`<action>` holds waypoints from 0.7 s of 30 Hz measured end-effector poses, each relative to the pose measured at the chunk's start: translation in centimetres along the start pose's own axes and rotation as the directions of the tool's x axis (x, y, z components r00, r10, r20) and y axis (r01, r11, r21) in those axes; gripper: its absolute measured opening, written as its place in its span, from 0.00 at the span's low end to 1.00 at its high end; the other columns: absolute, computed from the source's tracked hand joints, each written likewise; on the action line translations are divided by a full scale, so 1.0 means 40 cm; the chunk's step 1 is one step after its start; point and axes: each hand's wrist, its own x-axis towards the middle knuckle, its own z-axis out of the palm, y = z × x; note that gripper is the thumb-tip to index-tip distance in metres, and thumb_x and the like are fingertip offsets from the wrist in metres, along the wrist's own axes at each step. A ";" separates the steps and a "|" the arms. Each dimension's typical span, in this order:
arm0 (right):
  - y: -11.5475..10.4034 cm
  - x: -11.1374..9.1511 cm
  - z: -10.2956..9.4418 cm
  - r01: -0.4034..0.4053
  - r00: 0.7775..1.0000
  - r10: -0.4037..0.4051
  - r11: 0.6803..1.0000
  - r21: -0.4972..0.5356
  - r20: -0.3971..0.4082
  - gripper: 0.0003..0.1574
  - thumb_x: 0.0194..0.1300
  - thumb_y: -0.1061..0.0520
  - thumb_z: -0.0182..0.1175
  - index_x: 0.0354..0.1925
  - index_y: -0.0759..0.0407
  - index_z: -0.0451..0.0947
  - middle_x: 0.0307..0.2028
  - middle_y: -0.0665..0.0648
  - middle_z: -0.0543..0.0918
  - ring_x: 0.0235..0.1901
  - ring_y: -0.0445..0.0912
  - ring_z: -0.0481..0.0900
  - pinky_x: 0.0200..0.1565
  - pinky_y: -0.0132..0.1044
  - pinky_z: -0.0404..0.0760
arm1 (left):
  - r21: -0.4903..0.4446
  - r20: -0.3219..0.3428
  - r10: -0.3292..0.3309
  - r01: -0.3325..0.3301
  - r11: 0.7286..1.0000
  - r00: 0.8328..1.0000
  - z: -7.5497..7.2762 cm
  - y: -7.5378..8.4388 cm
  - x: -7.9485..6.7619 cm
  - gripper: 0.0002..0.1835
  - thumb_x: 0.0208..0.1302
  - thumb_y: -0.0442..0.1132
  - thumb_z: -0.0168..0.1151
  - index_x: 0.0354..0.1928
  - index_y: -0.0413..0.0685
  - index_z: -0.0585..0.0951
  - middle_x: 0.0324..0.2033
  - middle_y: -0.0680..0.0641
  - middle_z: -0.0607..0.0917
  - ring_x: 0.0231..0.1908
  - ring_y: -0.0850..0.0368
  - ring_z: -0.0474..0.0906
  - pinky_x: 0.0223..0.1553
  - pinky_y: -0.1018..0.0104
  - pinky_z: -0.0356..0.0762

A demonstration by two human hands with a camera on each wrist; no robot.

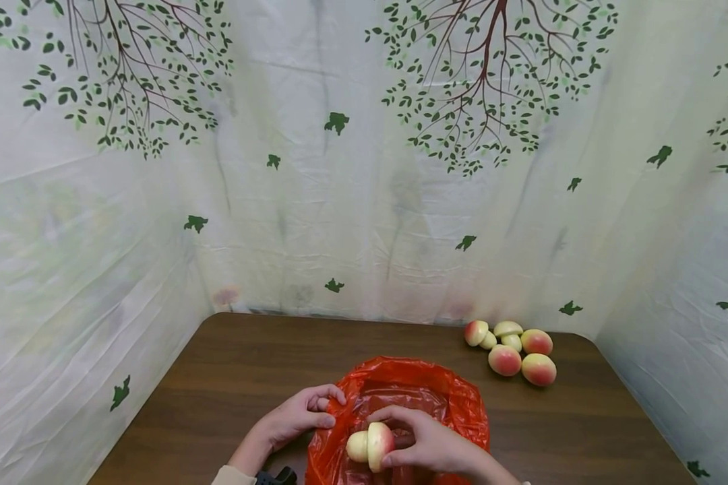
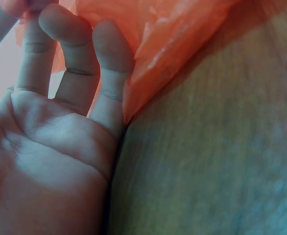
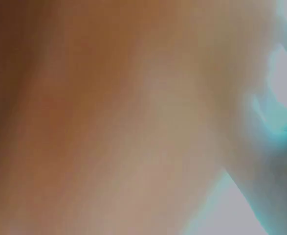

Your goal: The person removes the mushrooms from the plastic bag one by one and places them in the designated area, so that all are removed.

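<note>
A crumpled red plastic bag (image 1: pixel 400 369) stands with its mouth spread wide at the table's front. My left hand (image 1: pixel 291 419) pinches its left rim between thumb and fingers. In the left wrist view, the fingers of that hand (image 2: pixel 60 132) curl up against the thin red plastic (image 2: pixel 182 39). Over the bag's mouth, my right hand (image 1: pixel 431 441) grips a toy mushroom (image 1: pixel 379 446) by its pink and cream cap. Its pale stem points left. The right wrist view is a blurred close-up in which the mushroom does not show.
Several more pink and cream mushrooms (image 1: pixel 505 360) lie grouped at the table's back right. The dark wooden table (image 1: pixel 267 350) ends at a hanging pale curtain (image 1: pixel 364 202) with leaf prints. A black device (image 1: pixel 277 477) sits at my left wrist.
</note>
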 end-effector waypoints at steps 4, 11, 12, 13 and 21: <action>-0.024 -0.018 -0.035 0.037 0.997 -0.039 0.999 -0.032 -0.071 0.33 0.73 0.54 0.68 0.72 0.56 0.72 0.68 0.68 0.76 0.62 0.37 0.79 0.63 0.30 0.82 | 0.003 0.001 0.008 -0.008 1.000 1.000 -0.001 0.001 0.000 0.11 0.78 0.31 0.58 0.57 0.47 0.73 0.39 0.58 0.91 0.36 0.68 0.88 0.42 0.69 0.90; -0.056 -0.070 -0.103 0.014 0.977 -0.017 1.000 -0.012 -0.213 0.36 0.73 0.56 0.69 0.73 0.62 0.69 0.68 0.66 0.76 0.60 0.43 0.83 0.58 0.31 0.85 | 0.000 -0.001 -0.014 0.014 1.000 1.000 -0.004 -0.002 0.001 0.11 0.79 0.32 0.58 0.57 0.49 0.74 0.38 0.59 0.90 0.36 0.69 0.87 0.43 0.69 0.90; -0.058 -0.078 -0.112 0.008 0.972 -0.010 1.000 -0.008 -0.234 0.37 0.73 0.56 0.69 0.73 0.64 0.69 0.68 0.67 0.76 0.60 0.44 0.82 0.58 0.31 0.85 | 0.000 0.001 -0.008 0.008 1.000 1.000 -0.004 -0.003 0.001 0.11 0.79 0.32 0.58 0.57 0.49 0.74 0.38 0.59 0.90 0.36 0.69 0.87 0.43 0.69 0.90; -0.059 -0.086 -0.121 0.003 0.967 -0.005 1.000 -0.008 -0.255 0.37 0.72 0.56 0.69 0.73 0.64 0.68 0.69 0.68 0.75 0.60 0.44 0.82 0.57 0.31 0.86 | -0.001 0.003 -0.007 0.007 1.000 1.000 -0.006 -0.004 0.002 0.11 0.79 0.32 0.58 0.57 0.50 0.74 0.38 0.60 0.90 0.36 0.69 0.88 0.43 0.69 0.90; -0.045 -0.159 -0.186 -0.037 0.910 0.016 0.998 -0.044 -0.414 0.41 0.73 0.56 0.68 0.76 0.65 0.65 0.71 0.73 0.72 0.63 0.43 0.81 0.57 0.30 0.84 | -0.006 0.017 0.017 -0.016 1.000 1.000 -0.008 -0.007 0.003 0.11 0.79 0.31 0.57 0.58 0.49 0.75 0.40 0.59 0.91 0.36 0.68 0.88 0.43 0.68 0.90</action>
